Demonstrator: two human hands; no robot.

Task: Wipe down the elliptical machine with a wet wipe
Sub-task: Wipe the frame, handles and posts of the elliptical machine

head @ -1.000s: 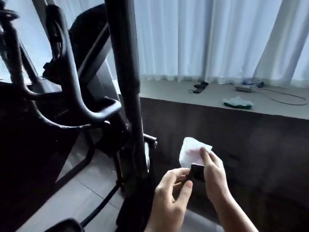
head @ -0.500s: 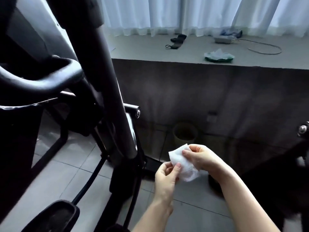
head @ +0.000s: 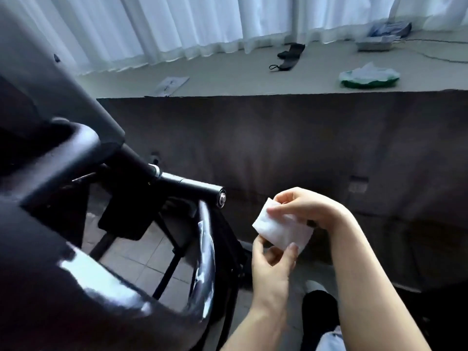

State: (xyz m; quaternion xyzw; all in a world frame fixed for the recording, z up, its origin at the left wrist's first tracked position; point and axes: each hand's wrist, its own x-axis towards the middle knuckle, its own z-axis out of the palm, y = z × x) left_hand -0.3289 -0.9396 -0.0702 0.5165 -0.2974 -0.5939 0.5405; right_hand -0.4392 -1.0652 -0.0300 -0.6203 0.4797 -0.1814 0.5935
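Observation:
A folded white wet wipe (head: 281, 230) is held between both hands, low and right of centre. My right hand (head: 304, 206) pinches its upper edge with thumb and fingertips. My left hand (head: 272, 262) pinches its lower edge from below. The black elliptical machine (head: 63, 224) fills the left side, with a curved handlebar close to the camera and a short cross bar ending in a bolt (head: 221, 198) just left of the wipe. The wipe touches no part of the machine.
A wide grey ledge (head: 228, 79) under white curtains carries a green pack of wipes (head: 368, 77), a black strap (head: 288, 57), a paper sheet (head: 172, 84) and a device with a cable (head: 374, 43). Tiled floor shows between the frame bars. A dark shoe (head: 319, 305) is below.
The view has dipped and swung closer to the machine's handlebar. Both hands keep hold of the wipe, which now lies flatter and more spread between them.

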